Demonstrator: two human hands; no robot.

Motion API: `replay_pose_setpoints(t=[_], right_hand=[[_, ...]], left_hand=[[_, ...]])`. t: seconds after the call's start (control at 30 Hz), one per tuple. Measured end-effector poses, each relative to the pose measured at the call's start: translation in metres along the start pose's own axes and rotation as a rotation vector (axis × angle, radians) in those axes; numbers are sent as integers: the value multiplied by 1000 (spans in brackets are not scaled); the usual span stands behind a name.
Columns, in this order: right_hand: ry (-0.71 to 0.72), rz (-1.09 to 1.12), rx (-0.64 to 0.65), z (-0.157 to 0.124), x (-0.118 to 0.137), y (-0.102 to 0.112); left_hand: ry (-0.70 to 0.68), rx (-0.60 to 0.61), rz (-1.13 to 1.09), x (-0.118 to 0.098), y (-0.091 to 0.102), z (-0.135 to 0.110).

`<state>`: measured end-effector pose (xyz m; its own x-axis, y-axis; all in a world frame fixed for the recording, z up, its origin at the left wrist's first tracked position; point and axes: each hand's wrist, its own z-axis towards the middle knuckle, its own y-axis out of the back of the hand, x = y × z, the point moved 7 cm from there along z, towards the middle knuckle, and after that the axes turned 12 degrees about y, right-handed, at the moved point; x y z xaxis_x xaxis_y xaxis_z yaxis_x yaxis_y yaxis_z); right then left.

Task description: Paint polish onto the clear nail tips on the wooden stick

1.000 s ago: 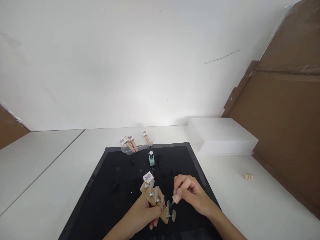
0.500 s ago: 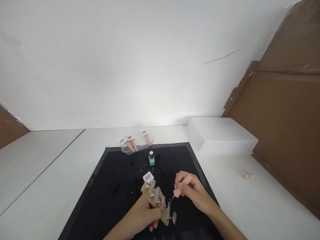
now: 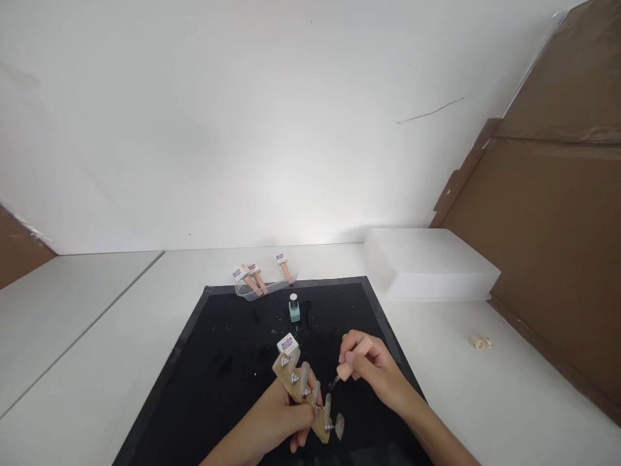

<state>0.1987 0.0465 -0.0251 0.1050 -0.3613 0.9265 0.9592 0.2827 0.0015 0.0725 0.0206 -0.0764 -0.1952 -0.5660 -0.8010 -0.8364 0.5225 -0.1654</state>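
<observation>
My left hand (image 3: 284,417) is wrapped round a tan nail-tip stand (image 3: 291,377) that slants down to the right. Along it stand several shiny metal posts with translucent nail tips (image 3: 327,408), and one tip (image 3: 339,427) sticks out sideways at the lower end. Between the thumb and fingers of my right hand (image 3: 376,366) is a nail polish brush (image 3: 345,370) with a pink handle. Its dark bristles point down-left, just above a nail tip and apart from it. A white bottle (image 3: 288,345) with a purple label stands just behind the stand.
A teal polish bottle (image 3: 294,310) with a white-topped cap stands on the black mat (image 3: 218,362). Behind it, a clear tray (image 3: 250,296) holds several pink-handled, white-labelled items (image 3: 255,277). At right are a white box (image 3: 431,262) and small cream rings (image 3: 480,342).
The brush has moved slightly up and away from the nail tip near the stand's lower end. My left hand has tilted the stand a little.
</observation>
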Motion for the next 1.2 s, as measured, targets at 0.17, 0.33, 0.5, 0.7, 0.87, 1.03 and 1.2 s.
replay_pose_setpoints(t=[0.17, 0.33, 0.5, 0.7, 0.87, 1.03, 1.2], right_hand=[[20, 55, 190, -2, 7, -16], [-29, -32, 3, 1, -1, -1], [2, 97, 51, -1, 0, -4], [-36, 104, 134, -4, -3, -14], [-39, -3, -82, -1, -10, 2], [3, 155, 9, -3, -9, -4], [-16, 165, 113, -5, -5, -15]], left_hand=[[5, 8, -58, -8, 0, -3], [36, 55, -152, -4, 0, -6], [35, 107, -233, 0, 5, -3], [35, 120, -252, 2, 6, 2], [50, 133, -282, 7, 6, 4], [122, 153, -421, 17, 9, 6], [194, 212, -538, 24, 9, 10]])
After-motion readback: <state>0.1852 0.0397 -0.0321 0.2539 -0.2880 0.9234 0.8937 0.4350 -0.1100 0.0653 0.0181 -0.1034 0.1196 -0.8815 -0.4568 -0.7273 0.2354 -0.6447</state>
